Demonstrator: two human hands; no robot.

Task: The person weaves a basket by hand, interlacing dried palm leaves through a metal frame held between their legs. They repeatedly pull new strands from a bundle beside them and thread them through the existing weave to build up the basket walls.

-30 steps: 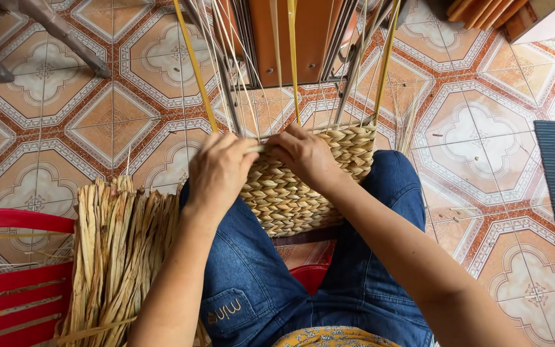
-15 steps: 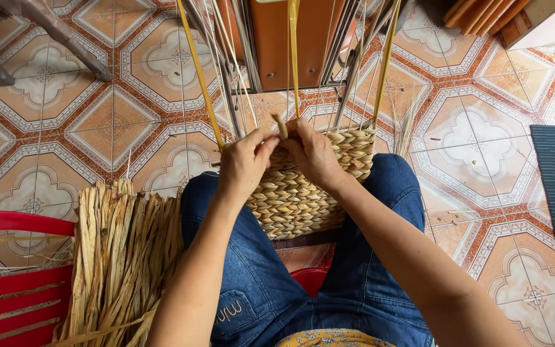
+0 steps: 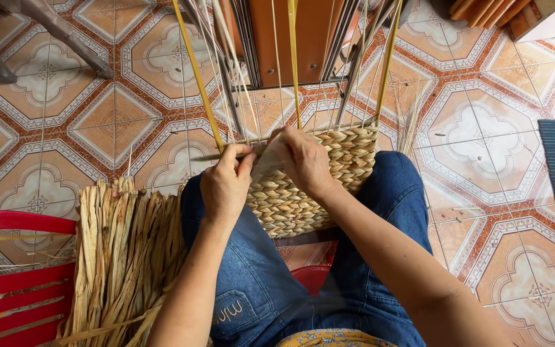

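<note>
Since a second before, both hands had slid left along the top edge of the woven basket [image 3: 309,186] (propped between the knees, at twelve o'clock from the lap), the left hand [image 3: 226,183] and right hand [image 3: 303,160] closed, pinching a flat straw strand [image 3: 266,160], so the row looked mid-weave.

A home craft corner is showing here: patterned floor tiles [image 3: 65,128] are spreading across the frame, dried reeds [image 3: 123,257] lying lower left.

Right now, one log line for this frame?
left hand: pinching strand at weave edge | right hand: pressing top of woven basket panel | straw bundle: beside left knee | surface: tiled floor
</note>
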